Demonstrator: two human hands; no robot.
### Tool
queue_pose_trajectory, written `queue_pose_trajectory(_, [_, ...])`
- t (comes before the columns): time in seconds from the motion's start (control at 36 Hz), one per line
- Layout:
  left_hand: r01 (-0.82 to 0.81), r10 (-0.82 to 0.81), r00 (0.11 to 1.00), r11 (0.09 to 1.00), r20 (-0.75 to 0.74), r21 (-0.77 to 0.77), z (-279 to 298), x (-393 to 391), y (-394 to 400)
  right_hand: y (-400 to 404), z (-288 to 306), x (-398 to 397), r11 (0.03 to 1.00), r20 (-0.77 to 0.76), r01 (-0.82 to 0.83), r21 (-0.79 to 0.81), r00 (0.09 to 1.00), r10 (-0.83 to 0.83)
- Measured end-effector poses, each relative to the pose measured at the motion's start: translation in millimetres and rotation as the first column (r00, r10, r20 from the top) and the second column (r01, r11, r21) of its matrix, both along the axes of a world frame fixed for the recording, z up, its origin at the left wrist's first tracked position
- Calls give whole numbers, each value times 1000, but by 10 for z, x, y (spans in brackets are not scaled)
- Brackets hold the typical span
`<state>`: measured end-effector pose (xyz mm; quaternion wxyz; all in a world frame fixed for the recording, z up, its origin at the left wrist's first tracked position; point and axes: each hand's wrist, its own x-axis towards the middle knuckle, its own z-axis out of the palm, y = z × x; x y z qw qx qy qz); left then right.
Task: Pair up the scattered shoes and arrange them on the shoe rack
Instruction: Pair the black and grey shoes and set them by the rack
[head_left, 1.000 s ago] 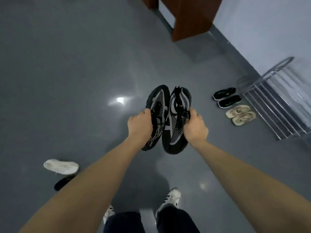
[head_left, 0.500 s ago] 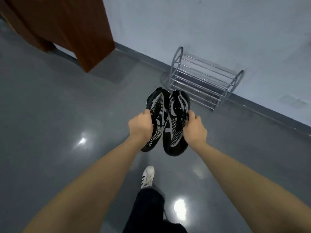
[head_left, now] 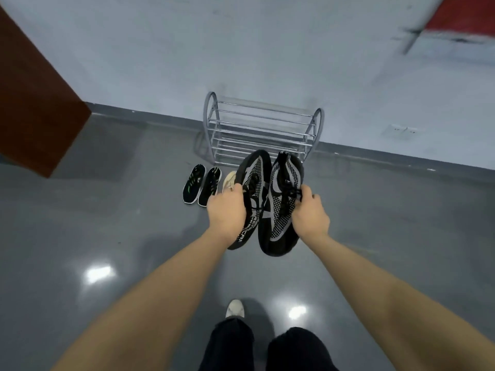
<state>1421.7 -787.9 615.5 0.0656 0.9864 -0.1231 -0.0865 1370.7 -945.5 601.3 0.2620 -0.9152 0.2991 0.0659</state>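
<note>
Centre frame, left hand [head_left: 227, 210] grips one black-grey mesh shoe [head_left: 250, 199], right hand [head_left: 309, 214] pinches its mate [head_left: 282, 210] by the laces, held together as a pair, facing the shoe rack [head_left: 261, 129] just beyond.

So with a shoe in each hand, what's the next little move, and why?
Probably step forward and lower both toward the shoe rack. The left hand grips one black mesh shoe, the right hand its mate, so they are paired, and the rack's bars look bare.
</note>
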Motion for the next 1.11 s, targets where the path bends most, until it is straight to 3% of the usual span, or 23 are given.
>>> queue_pose_trajectory(0.36, [-3, -10, 989, 996, -147, -89, -691, 1199, -924, -930, -625, 1063, 989, -87, 114, 91, 990, -106])
queue_pose_trajectory(0.47, [1, -11, 989, 998, -149, -68, -876, 1472, -1175, -1183, -804, 1357, 988, -104, 117, 99, 989, -107])
queue_pose_trajectory(0.64, [-20, 19, 962, 1000, -272, -2, -1386, 2038, -1685, -1674, -1316, 1914, 975, -163, 161, 152, 977, -135])
queue_pose_trajectory(0.86, [85, -56, 943, 994, -329, 73, -2449, 2729, -1966, -1923, -2444, 2580, 952, -260, 256, 167, 943, -208])
queue_pose_trajectory(1.11, [151, -116, 903, 987, -415, 54, -4015, 3026, -1964, -1950, -4028, 2766, 932, -344, 330, 148, 901, -264])
